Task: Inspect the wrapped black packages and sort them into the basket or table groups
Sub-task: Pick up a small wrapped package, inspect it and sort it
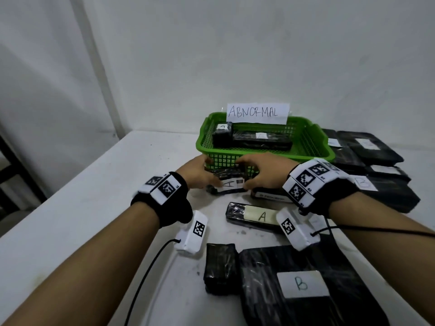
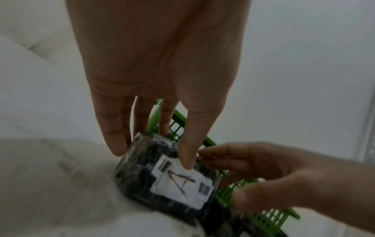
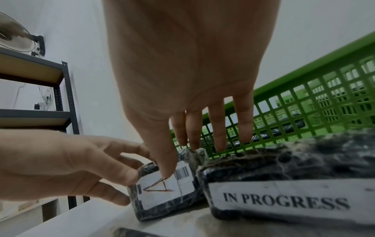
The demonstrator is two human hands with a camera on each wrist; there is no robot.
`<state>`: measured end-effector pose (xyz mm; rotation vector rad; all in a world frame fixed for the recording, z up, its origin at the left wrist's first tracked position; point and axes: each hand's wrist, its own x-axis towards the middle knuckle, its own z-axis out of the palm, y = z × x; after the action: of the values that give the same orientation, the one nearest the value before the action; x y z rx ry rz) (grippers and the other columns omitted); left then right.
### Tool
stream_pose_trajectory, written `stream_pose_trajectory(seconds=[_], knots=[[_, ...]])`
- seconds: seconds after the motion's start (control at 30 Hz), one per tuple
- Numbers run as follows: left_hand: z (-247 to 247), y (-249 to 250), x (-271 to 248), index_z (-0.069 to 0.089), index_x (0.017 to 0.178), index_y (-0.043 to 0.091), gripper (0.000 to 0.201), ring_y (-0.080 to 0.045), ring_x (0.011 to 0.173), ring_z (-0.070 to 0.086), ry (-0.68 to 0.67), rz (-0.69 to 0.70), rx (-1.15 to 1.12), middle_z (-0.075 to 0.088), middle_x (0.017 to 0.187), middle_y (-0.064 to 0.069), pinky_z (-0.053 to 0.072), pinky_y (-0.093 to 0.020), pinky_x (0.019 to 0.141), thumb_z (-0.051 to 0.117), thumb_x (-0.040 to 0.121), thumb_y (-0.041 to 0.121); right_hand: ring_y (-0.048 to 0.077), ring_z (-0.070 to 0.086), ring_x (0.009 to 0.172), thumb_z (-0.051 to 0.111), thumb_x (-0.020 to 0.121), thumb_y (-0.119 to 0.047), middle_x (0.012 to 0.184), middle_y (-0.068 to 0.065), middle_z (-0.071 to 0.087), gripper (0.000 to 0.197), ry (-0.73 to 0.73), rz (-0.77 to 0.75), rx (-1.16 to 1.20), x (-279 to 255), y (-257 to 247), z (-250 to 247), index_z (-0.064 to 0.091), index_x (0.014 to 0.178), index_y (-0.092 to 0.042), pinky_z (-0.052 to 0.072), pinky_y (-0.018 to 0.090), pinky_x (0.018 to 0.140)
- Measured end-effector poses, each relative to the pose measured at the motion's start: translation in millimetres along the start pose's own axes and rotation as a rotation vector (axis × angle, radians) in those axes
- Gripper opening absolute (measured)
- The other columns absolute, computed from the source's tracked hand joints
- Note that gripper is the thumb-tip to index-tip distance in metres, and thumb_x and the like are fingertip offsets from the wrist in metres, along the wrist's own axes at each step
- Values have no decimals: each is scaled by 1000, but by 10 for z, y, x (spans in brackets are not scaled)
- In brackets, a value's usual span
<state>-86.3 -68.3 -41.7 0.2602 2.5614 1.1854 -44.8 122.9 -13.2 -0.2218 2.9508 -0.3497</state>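
Note:
Both hands hold a small black wrapped package with a white label marked "A" and barcodes, just above the table in front of the green basket. My left hand grips its left end, fingers behind and thumb on the label side. My right hand pinches its right end, thumb on the label and fingers behind. The package stands tilted with its label toward me. The basket carries an "ABNORMAL" sign and holds two black packages.
A black package labelled "IN PROGRESS" lies right of the held one. Nearer me lie a long "A" package, a small plain black package and a large "B" package. More black packages are stacked at right. A metal shelf stands left.

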Motion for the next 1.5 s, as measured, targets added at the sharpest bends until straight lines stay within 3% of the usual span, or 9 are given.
stream_pose_trajectory(seconds=[0.2,0.33,0.5,0.73,0.83,0.93,1.17,1.33,1.5], knots=[[-120,-14,-85,62,105,14,35,-19,82,62,125,72,-52,70,103,-7,52,-30,64,82,78,25,21,47,137,69,92,-45,154,-3,47,67,-1,-23,18,-63,-29,-24,41,151,-29,39,34,109],[-341,84,-305,64,106,14,33,-16,79,59,111,156,-169,67,95,-3,48,-27,65,80,81,26,14,54,113,64,92,-52,139,-2,58,59,58,-59,170,-143,-108,-83,49,144,-27,41,28,92],[-356,163,-467,61,116,17,35,-14,88,66,137,228,-507,67,103,-2,59,-38,79,76,86,28,25,67,105,67,91,-45,119,3,66,43,182,-60,617,-281,-93,-128,61,127,-22,61,45,86],[-84,545,-368,62,109,11,30,-9,74,66,96,341,-574,70,100,-3,52,-20,51,77,85,22,18,71,94,68,94,-27,109,2,75,28,160,-86,1093,-384,37,28,66,121,-21,57,40,83],[-15,724,-272,65,115,15,32,-8,92,68,43,453,-474,71,103,3,55,-20,66,75,86,24,21,69,90,63,94,-14,101,8,75,26,371,-82,1305,-329,168,51,69,118,-7,58,36,73],[80,753,-198,58,124,26,52,-17,107,70,-34,451,-517,70,114,2,60,-38,87,77,76,35,17,71,84,62,96,-20,97,4,77,21,563,-39,1469,-287,287,-19,71,113,-10,60,34,70],[312,739,-29,56,129,16,60,-18,83,75,-113,477,-654,76,107,0,61,-30,69,76,73,22,19,75,88,68,92,-15,105,4,78,22,542,-66,1298,-343,534,-212,69,114,-15,62,37,73],[349,764,41,61,124,18,49,-15,83,73,-103,470,-506,73,113,-3,62,-36,77,74,79,34,21,76,91,71,88,-9,107,3,78,28,514,-71,1214,-398,609,-213,69,116,-14,63,41,75],[411,778,-19,65,115,12,32,-16,86,74,-53,499,-428,76,102,-3,58,-28,64,70,89,30,15,74,76,70,85,1,84,0,79,17,707,-81,1178,-358,527,-175,75,93,-12,59,30,63]])
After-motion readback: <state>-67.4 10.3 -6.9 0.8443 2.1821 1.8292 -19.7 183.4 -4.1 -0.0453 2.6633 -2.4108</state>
